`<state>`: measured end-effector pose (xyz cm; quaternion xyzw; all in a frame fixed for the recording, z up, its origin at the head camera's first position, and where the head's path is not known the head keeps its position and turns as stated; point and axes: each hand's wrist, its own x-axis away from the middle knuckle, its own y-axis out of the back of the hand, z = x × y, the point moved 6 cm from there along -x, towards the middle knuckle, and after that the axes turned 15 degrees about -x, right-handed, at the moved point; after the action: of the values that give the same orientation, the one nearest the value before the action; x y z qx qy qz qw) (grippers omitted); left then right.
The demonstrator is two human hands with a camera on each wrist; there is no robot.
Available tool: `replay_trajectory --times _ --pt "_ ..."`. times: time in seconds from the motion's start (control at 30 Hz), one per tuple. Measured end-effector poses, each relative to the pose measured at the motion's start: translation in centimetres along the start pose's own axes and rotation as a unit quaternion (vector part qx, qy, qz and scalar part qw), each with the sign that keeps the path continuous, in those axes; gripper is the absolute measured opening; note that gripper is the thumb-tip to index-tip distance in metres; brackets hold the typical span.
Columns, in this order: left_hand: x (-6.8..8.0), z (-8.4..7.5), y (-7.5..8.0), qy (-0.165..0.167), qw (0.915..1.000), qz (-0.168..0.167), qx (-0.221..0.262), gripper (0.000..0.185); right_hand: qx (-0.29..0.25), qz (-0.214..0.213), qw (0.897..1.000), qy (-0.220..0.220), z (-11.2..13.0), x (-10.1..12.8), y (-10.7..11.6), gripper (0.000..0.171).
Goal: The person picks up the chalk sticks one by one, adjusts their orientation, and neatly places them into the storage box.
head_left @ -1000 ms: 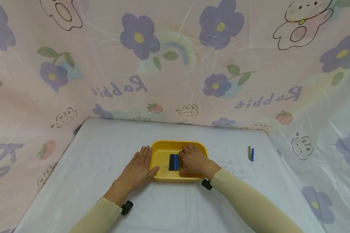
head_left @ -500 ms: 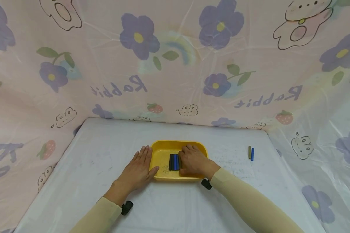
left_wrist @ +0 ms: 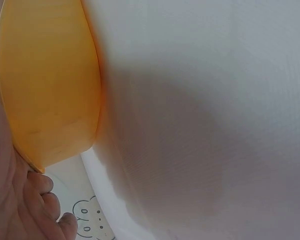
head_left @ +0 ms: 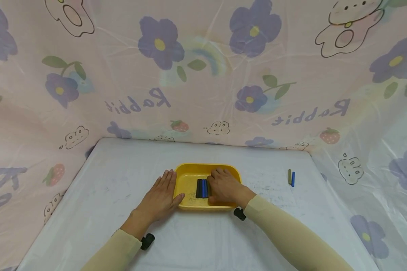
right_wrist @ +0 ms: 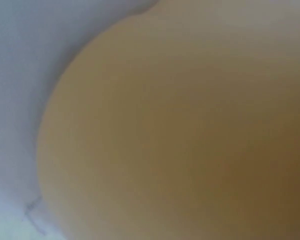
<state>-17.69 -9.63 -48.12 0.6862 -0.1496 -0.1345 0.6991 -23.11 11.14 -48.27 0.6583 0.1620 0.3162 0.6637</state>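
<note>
A shallow yellow tray [head_left: 190, 170] stands on the white-covered table. My left hand [head_left: 160, 195] lies along its left side with straight fingers, the thumb reaching over the near rim; the left wrist view shows the hand [left_wrist: 20, 200] against the tray's outer wall [left_wrist: 50, 85]. Inside the tray, black crayons [head_left: 199, 188] and blue crayons [head_left: 204, 188] lie side by side in an upright row. At the row's right end my right hand [head_left: 225, 186], fingers curled, pinches an olive crayon [head_left: 208, 184], mostly hidden by the hand. Blurred yellow tray wall [right_wrist: 165, 140] fills the right wrist view.
To the right on the table lie an olive crayon [head_left: 289, 177] and a blue crayon [head_left: 293, 179], close together. Faint scribbles mark the table [head_left: 271, 188] between them and the tray. A printed curtain [head_left: 203, 82] encloses the back and sides.
</note>
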Motion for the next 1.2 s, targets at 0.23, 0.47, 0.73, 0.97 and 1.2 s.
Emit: replay_trajectory --times 0.23,0.47,0.73,0.97,1.2 --pt "-0.1 -0.1 -0.1 -0.002 1.0000 0.001 0.009 0.086 -0.002 -0.001 1.000 0.002 -0.1 0.0 -0.2 0.071" --pt "-0.1 -0.1 -0.2 -0.004 1.0000 0.003 0.008 0.087 -0.013 -0.004 1.000 -0.002 -0.1 0.1 -0.2 0.073" --pt "-0.2 -0.2 0.0 -0.002 1.0000 0.005 0.008 0.086 -0.024 0.002 1.000 -0.006 -0.3 0.1 -0.1 0.077" --pt "-0.1 -0.3 0.3 -0.006 1.0000 0.000 -0.002 0.086 -0.045 -0.020 0.999 -0.005 -0.8 1.7 1.8 0.082" --pt "0.2 -0.3 0.4 0.001 0.9999 -0.004 -0.016 0.085 -0.023 -0.159 0.987 0.024 -3.0 4.6 5.1 0.059"
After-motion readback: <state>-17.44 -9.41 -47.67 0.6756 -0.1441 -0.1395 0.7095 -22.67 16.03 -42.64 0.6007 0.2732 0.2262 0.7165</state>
